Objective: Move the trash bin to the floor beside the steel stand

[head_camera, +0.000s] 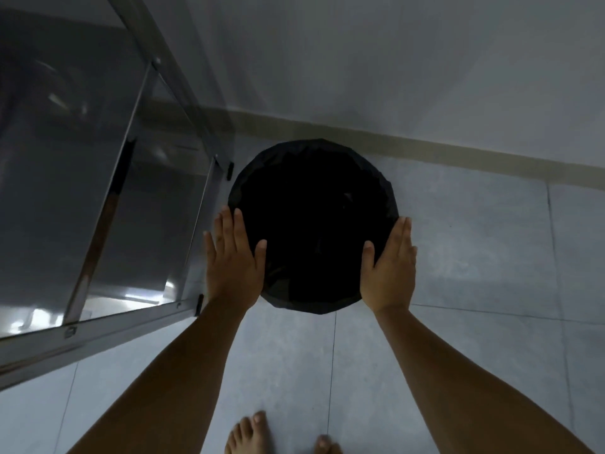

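Grey tile floor (465, 276), steel stand (65, 208) left. Left hand (230, 260), right hand (389, 267) squeeze black-lined trash bin (311, 221) flat-palmed, fingers straight; I'd lower it level, clear of stand.

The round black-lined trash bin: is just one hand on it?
No, the left hand and the right hand both press flat against opposite sides of the round black-lined trash bin.

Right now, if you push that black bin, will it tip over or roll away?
Probably neither. The trash bin looks wide, so it should stand steady on the flat floor. Its black liner looks thin and crinkly, so it may slip under the left hand and right hand, which press flat on its sides.
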The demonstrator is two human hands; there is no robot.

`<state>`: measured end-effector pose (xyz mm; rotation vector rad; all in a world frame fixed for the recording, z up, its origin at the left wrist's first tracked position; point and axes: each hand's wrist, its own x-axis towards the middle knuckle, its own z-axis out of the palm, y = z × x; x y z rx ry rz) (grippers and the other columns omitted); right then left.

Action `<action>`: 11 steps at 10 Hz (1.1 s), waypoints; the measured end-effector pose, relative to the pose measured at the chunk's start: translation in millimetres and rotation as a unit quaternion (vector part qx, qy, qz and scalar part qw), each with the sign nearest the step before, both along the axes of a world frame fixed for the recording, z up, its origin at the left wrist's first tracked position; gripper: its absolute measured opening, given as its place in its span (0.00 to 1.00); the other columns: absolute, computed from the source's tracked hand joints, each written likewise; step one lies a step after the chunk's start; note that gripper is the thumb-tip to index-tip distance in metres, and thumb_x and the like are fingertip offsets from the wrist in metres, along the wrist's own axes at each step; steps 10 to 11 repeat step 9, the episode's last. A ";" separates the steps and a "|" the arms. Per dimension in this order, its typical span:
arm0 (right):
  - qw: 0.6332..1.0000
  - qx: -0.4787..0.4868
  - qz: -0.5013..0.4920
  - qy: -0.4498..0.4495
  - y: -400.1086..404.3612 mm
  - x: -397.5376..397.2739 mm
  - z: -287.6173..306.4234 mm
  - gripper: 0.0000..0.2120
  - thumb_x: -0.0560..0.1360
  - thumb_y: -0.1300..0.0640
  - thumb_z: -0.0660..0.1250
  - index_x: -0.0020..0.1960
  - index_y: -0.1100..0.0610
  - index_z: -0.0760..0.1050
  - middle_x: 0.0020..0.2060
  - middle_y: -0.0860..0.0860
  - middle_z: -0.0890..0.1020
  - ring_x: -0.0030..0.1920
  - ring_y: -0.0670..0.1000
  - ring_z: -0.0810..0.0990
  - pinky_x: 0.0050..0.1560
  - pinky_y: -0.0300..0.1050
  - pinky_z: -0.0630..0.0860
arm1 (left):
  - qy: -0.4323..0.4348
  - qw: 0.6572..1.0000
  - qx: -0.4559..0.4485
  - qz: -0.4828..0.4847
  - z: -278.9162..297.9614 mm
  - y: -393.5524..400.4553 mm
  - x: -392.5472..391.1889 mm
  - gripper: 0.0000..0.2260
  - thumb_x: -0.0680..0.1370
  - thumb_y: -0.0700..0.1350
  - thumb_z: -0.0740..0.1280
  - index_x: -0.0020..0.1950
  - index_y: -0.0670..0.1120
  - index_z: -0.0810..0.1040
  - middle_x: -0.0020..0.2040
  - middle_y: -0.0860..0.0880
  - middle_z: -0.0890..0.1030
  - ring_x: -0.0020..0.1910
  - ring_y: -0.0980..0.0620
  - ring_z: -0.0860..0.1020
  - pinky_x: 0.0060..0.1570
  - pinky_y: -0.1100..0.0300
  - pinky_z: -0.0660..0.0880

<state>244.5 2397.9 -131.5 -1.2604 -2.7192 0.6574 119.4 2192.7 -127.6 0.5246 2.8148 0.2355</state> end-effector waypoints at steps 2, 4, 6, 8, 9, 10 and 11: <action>1.000 0.023 0.011 -0.001 37.1 -51.5 -3.6 0.32 0.83 0.46 0.52 0.80 0.63 0.50 0.79 0.59 0.57 0.79 0.57 0.57 0.78 0.55 0.55 | 0.020 0.999 0.031 0.007 -3.7 32.7 -46.7 0.31 0.84 0.55 0.49 0.81 0.38 0.50 0.82 0.38 0.51 0.81 0.40 0.50 0.79 0.43 0.49; 1.000 0.028 0.006 0.009 50.5 -72.0 -8.2 0.32 0.82 0.45 0.51 0.80 0.62 0.50 0.79 0.59 0.58 0.78 0.57 0.58 0.77 0.56 0.57 | 0.032 0.998 0.055 0.012 -7.1 44.0 -66.4 0.30 0.84 0.54 0.48 0.81 0.38 0.51 0.82 0.38 0.51 0.81 0.39 0.50 0.79 0.44 0.48; 0.999 -0.009 0.029 -0.041 55.5 -73.8 2.7 0.36 0.82 0.41 0.52 0.80 0.62 0.45 0.80 0.60 0.53 0.79 0.59 0.54 0.78 0.56 0.54 | 0.021 1.000 -0.008 -0.011 2.8 47.8 -66.5 0.35 0.82 0.60 0.45 0.81 0.37 0.49 0.81 0.36 0.52 0.81 0.38 0.51 0.79 0.43 0.48; 0.985 -0.023 0.089 -0.143 53.4 -50.0 41.5 0.38 0.81 0.38 0.46 0.80 0.62 0.40 0.80 0.61 0.45 0.80 0.60 0.47 0.79 0.54 0.46 | -0.011 0.999 -0.031 -0.033 42.8 25.5 -33.9 0.39 0.80 0.65 0.43 0.81 0.38 0.49 0.82 0.37 0.51 0.81 0.39 0.50 0.78 0.45 0.45; 0.977 -0.062 0.118 -0.169 40.1 -33.1 71.0 0.37 0.81 0.38 0.46 0.80 0.61 0.41 0.80 0.60 0.45 0.80 0.60 0.46 0.79 0.54 0.46 | -0.051 0.998 -0.044 -0.020 73.6 8.3 -15.0 0.36 0.82 0.62 0.46 0.82 0.39 0.46 0.82 0.38 0.48 0.82 0.41 0.47 0.78 0.46 0.44; 0.977 -0.062 0.118 -0.169 40.1 -33.1 71.0 0.37 0.81 0.38 0.46 0.80 0.61 0.41 0.80 0.60 0.45 0.80 0.60 0.46 0.79 0.54 0.46 | -0.051 0.998 -0.044 -0.020 73.6 8.3 -15.0 0.36 0.82 0.62 0.46 0.82 0.39 0.46 0.82 0.38 0.48 0.82 0.41 0.47 0.78 0.46 0.44; 0.977 -0.062 0.118 -0.169 40.1 -33.1 71.0 0.37 0.81 0.38 0.46 0.80 0.61 0.41 0.80 0.60 0.45 0.80 0.60 0.46 0.79 0.54 0.46 | -0.051 0.998 -0.044 -0.020 73.6 8.3 -15.0 0.36 0.82 0.62 0.46 0.82 0.39 0.46 0.82 0.38 0.48 0.82 0.41 0.47 0.78 0.46 0.44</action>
